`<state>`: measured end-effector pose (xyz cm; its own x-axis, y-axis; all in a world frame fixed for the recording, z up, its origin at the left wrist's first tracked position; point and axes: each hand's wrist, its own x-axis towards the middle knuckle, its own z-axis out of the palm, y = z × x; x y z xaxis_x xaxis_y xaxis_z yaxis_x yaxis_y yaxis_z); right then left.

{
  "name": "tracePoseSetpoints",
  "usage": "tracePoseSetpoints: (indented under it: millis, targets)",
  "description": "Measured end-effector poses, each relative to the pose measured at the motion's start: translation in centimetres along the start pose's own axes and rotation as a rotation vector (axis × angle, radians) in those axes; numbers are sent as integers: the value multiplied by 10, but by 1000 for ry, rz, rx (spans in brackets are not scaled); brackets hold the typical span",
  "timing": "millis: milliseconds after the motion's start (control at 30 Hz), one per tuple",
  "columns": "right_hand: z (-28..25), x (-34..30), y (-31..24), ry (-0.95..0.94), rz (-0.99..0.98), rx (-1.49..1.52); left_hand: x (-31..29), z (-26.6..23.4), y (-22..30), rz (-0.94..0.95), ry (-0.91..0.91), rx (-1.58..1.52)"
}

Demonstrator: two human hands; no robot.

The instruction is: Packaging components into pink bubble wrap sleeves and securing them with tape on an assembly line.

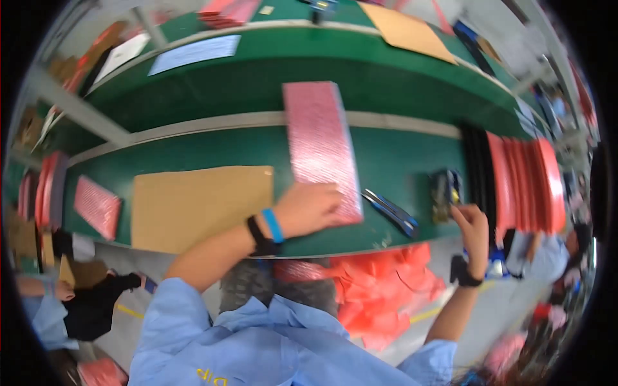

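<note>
A long pink bubble-wrap packet (pixel 318 138) lies across the green workbench, its far end over the bench's pale back rail. My left hand (pixel 309 209) rests on the packet's near end with the fingers curled against it. My right hand (pixel 472 228) reaches to the near edge of a dark tape dispenser (pixel 445 193), thumb and fingertips pressed together there. Whatever is between those fingertips is too small to make out. Between my hands lies a blue-and-black utility knife (pixel 391 212), touched by neither.
Left of the packet lies a brown cardboard sheet (pixel 199 206), with a small pink bubble-wrap pouch (pixel 98 207) beyond it. Stacked red and black sheets (pixel 524 183) stand at the right end. Red plastic film (pixel 386 283) is heaped below the bench edge. A shelf (pixel 277 55) runs behind.
</note>
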<state>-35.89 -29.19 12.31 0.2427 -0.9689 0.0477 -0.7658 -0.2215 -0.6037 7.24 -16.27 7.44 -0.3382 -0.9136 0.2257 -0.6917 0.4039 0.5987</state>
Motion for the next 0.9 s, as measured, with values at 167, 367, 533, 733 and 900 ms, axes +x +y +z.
tracePoseSetpoints:
  millis: [167,367,533,733,900]
  targets:
    - [21,17,1,-69,112,213,-11,-4,-5,-47,32,18]
    - [9,0,-8,75,197,343,-6,2,-3,-38,4,3]
    - [27,22,-30,-21,334,570,-12,-19,-5,-116,-2,33]
    - [20,5,-29,127,361,816,-3,-16,3,-142,-11,-56]
    - [18,-18,-28,198,277,796,0,-13,7,-152,-2,-56]
